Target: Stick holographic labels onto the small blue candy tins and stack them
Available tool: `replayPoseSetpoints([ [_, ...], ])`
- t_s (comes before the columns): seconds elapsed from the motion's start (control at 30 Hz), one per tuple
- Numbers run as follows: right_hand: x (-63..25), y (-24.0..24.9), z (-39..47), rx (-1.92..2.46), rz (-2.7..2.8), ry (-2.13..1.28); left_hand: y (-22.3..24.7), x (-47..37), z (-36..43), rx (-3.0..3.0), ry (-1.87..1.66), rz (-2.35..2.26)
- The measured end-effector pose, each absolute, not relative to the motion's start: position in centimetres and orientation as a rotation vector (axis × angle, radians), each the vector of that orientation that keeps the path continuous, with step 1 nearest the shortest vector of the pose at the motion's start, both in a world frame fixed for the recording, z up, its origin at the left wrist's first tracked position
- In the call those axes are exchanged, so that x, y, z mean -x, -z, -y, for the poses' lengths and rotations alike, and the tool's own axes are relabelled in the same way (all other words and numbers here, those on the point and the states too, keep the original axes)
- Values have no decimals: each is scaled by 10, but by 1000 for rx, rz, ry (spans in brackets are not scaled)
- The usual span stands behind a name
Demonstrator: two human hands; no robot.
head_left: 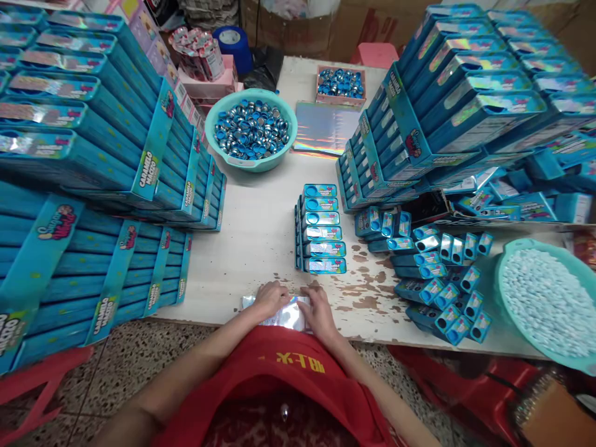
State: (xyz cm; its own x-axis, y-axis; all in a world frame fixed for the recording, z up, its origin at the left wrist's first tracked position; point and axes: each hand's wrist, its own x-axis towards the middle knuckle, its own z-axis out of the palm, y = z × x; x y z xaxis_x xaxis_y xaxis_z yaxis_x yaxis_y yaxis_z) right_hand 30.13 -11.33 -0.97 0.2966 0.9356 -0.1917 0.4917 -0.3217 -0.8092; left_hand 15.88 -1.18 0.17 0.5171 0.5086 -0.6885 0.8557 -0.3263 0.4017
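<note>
At the table's front edge lies a shiny silver holographic sheet (291, 313), partly covered by my forearms and red apron. My left hand (271, 299) has its fingers bent and closed on the sheet's far edge. On the other side, my right hand (318, 305) grips the sheet with curled fingers, the thumb toward the middle. Just beyond my hands stands a row of several blue boxes (325, 233) with shiny ends, in a blue tray.
Stacked blue boxes rise at left (116, 124) and right (447, 112). A turquoise basin (254, 164) holds metal caps, beside a stack of holographic sheets (326, 127). Loose blue boxes (428, 267) lie at right, near a basin of pale sweets (505, 298).
</note>
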Motion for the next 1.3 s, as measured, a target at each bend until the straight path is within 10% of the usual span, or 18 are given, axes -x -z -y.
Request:
replayPoseSetpoints([
  [0.33, -298, 19, 121, 1895, 2227, -641, 2, -165, 7, -1846, 566, -1172],
  [0.97, -300, 17, 121, 1843, 2185, -678, 5, -168, 6, -1805, 585, -1215],
  [1.3, -315, -88, 97, 1725, 1576, -837, -20, -159, 4, -1705, 174, -1222],
])
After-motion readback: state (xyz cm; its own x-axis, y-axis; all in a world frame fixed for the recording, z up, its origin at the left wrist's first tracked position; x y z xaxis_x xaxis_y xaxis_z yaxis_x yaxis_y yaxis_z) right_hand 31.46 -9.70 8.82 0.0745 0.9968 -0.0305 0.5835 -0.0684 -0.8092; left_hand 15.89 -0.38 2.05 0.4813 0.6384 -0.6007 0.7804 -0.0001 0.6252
